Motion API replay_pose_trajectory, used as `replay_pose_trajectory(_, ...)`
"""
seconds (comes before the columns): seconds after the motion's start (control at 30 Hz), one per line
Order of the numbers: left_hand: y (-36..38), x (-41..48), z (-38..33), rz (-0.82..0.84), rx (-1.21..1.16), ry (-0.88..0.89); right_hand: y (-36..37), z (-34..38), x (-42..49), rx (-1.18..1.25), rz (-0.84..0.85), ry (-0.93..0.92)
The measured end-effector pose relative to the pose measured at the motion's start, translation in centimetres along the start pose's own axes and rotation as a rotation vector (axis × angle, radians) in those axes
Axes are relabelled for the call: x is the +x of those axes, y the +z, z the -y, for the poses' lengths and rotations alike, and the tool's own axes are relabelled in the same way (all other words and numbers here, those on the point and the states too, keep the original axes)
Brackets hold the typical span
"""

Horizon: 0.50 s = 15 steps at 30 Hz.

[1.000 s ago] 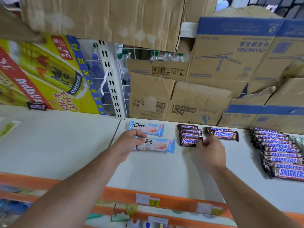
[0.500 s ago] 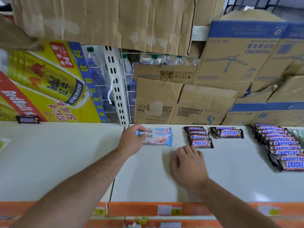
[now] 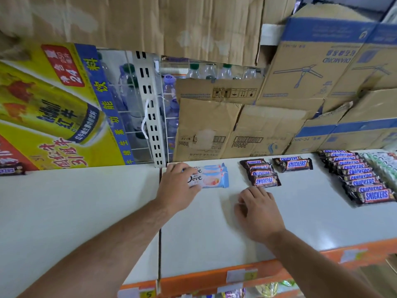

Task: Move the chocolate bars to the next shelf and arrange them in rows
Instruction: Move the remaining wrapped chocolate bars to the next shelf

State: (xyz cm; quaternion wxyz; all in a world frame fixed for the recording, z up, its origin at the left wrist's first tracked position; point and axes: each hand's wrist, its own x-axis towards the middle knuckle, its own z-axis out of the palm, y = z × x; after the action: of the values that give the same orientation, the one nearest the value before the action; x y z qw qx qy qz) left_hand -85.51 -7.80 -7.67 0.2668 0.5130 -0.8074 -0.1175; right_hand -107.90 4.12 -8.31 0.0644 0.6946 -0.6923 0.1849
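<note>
Two light-blue Dove bars (image 3: pixel 211 177) lie overlapped at the back of the white shelf (image 3: pixel 214 229). My left hand (image 3: pixel 178 186) grips their left end. To the right is a short row of Snickers bars (image 3: pixel 261 173), then two more Snickers bars (image 3: pixel 293 164), then a long row of Snickers bars (image 3: pixel 361 177) at the far right. My right hand (image 3: pixel 257 209) rests flat on the shelf just in front of the short row, holding nothing. A lone Snickers bar (image 3: pixel 10 168) lies at the far left of the neighbouring shelf (image 3: pixel 75 211).
Cardboard boxes (image 3: pixel 236 130) stand along the back of the right shelf. A yellow drink poster (image 3: pixel 53 108) backs the left shelf. A white slotted upright (image 3: pixel 150 108) divides the two. Green-white packets (image 3: pixel 384 164) lie at the far right. An orange price rail (image 3: pixel 214 276) runs along the front edge.
My left hand slid the front Dove bar back onto the rear one and still grips them. My right hand left the Snickers row and settled flat on the shelf.
</note>
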Motion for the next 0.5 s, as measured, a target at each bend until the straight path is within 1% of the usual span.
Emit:
replay_pose_trajectory(0.2, -0.1, -0.6, -0.3, 0.006, 0.050, 0.007, 0.0, 0.2, 0.1, -0.019, 0.019, 0.018)
replay_pose_trajectory(0.27, -0.5, -0.7, -0.6, 0.055, 0.079, -0.012, -0.1, 0.2, 0.1, -0.026, 0.030, 0.024)
replay_pose_trajectory(0.37, -1.4, -1.3, -0.9, 0.108, 0.078, -0.111, -0.1, 0.2, 0.1, -0.025, 0.045, 0.027)
replay_pose_trajectory(0.43, -2.4, -2.7, -1.0, 0.079, 0.035, -0.188, -0.2, 0.2, 0.1, -0.034, 0.060, 0.027)
replay_pose_trajectory(0.5, -3.6, -4.6, -0.9, 0.078, 0.072, -0.235, -0.4, 0.3, 0.0, -0.054, 0.071, 0.019)
